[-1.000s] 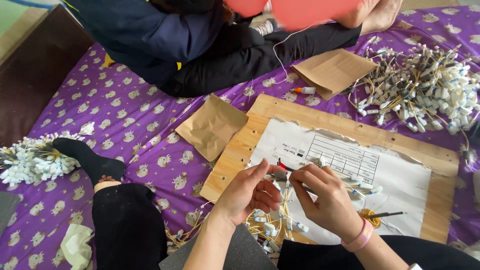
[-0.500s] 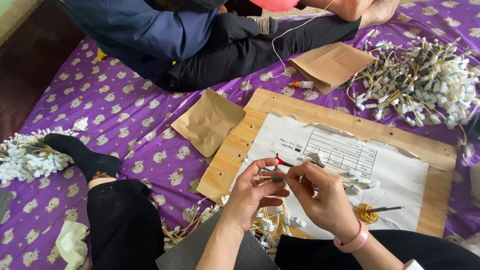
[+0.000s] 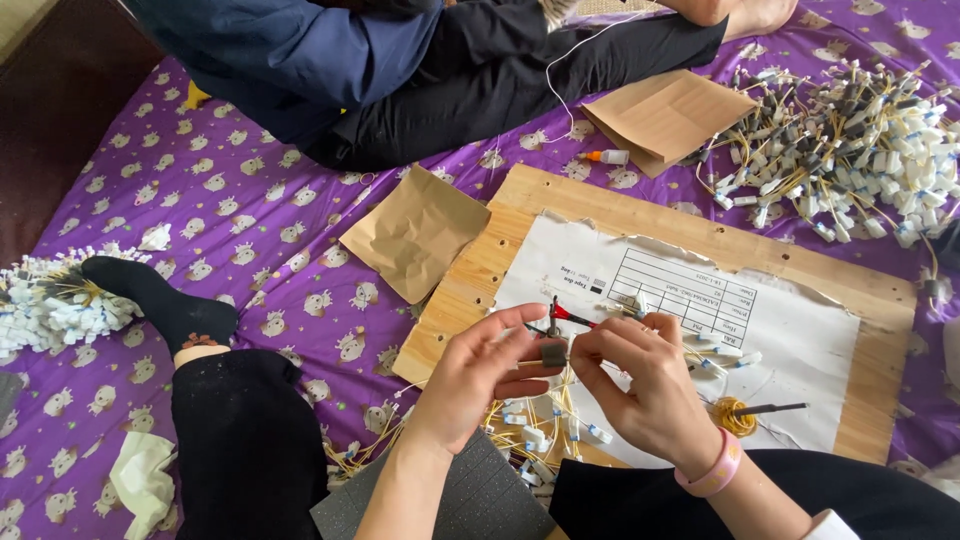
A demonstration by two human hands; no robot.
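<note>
My left hand [image 3: 478,375] and my right hand [image 3: 640,385] meet over the near edge of a wooden board [image 3: 560,200]. Between their fingertips they pinch a small grey sleeve [image 3: 553,352] on a thin wire. A red-handled tool [image 3: 565,314] lies on the white printed sheet [image 3: 800,340] just beyond my fingers. Below my hands lies a bundle of yellow wires with white connectors [image 3: 530,430]. My right wrist wears a pink band [image 3: 712,470].
A big heap of wired connectors [image 3: 850,130] lies at the far right, another bunch [image 3: 50,305] at the far left. Two brown paper bags [image 3: 415,232] [image 3: 668,115], a small glue bottle [image 3: 605,157] and a yellow wire coil [image 3: 732,415] lie around. Another person [image 3: 400,70] sits opposite.
My hands have come closer together on the small grey sleeve and wire. The view has shifted slightly; the board and heaps stay where they were.
</note>
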